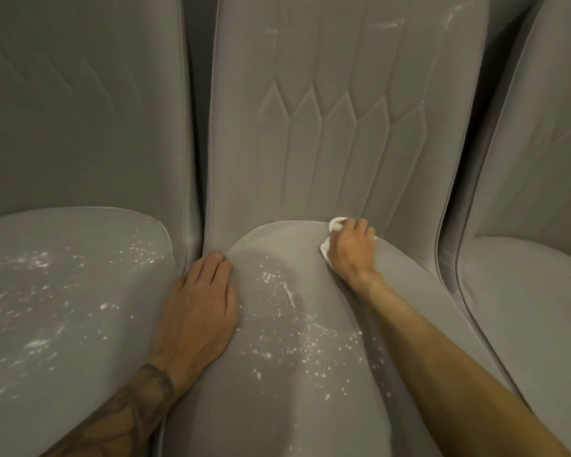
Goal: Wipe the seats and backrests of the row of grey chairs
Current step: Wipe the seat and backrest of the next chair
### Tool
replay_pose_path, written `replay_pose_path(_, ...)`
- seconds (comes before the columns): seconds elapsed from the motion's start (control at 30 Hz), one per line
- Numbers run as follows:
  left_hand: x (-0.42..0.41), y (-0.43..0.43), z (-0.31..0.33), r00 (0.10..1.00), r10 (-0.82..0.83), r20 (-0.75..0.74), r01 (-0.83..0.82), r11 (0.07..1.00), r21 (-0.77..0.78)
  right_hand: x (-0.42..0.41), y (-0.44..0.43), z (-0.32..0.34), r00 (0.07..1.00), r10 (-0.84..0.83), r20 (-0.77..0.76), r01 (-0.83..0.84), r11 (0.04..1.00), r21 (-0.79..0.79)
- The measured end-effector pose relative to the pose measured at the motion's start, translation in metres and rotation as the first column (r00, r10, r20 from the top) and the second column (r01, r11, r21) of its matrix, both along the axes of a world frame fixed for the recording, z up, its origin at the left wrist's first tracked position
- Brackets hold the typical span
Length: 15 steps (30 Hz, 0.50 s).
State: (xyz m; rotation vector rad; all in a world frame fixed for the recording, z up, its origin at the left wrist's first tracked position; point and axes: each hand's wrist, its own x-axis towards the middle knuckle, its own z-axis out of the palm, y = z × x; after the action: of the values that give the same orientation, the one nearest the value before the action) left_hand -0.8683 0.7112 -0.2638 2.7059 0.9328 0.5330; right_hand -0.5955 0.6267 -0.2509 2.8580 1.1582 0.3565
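dim, warm light | glare speckles on seats | soft blur | edges bowed

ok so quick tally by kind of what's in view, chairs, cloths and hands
grey chairs: 3 (left chair, middle chair, right chair)
white cloth: 1
hands: 2 (left hand, right hand)
total: 6

A seating area fills my feed: three grey upholstered chairs stand in a tight row, the left chair [80, 133], the middle chair [330, 77] with stitched diamond panels on its backrest, and the right chair [541, 199]. Whether home or hall, I cannot tell.
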Motion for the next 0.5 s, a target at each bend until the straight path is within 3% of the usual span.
replay_pose_path(0.07,0.000,0.001,-0.001,1.000,0.001,-0.011,-0.001,1.000,-0.010,-0.008,0.006,-0.006,0.973,0.232,0.015,-0.232,0.972,0.024)
replay_pose_path(0.13,0.000,0.002,-0.001,1.000,0.000,-0.015,-0.001,1.000,-0.016,-0.006,-0.010,-0.008,0.948,0.315,0.046,-0.316,0.949,0.014)
replay_pose_path(0.27,0.000,0.001,-0.001,1.000,-0.004,-0.006,0.004,1.000,-0.008,0.011,-0.025,-0.001,0.999,-0.002,0.054,0.004,0.999,-0.038)
replay_pose_path(0.3,0.000,0.001,-0.001,1.000,-0.002,-0.005,0.001,1.000,-0.009,0.005,-0.020,0.001,0.999,-0.008,0.045,0.010,0.999,-0.036)
replay_pose_path(0.37,0.000,0.001,-0.002,1.000,-0.001,-0.001,0.001,1.000,-0.013,-0.018,-0.007,0.003,0.990,0.132,-0.044,-0.127,0.986,0.108)
replay_pose_path(0.43,0.001,0.001,-0.001,1.000,-0.003,-0.014,0.003,1.000,-0.016,-0.047,-0.003,-0.003,0.914,0.383,-0.131,-0.335,0.897,0.287)
replay_pose_path(0.5,0.001,0.001,-0.001,1.000,-0.007,-0.030,0.006,0.999,-0.033,-0.066,-0.011,-0.006,0.813,0.564,-0.144,-0.515,0.812,0.273)
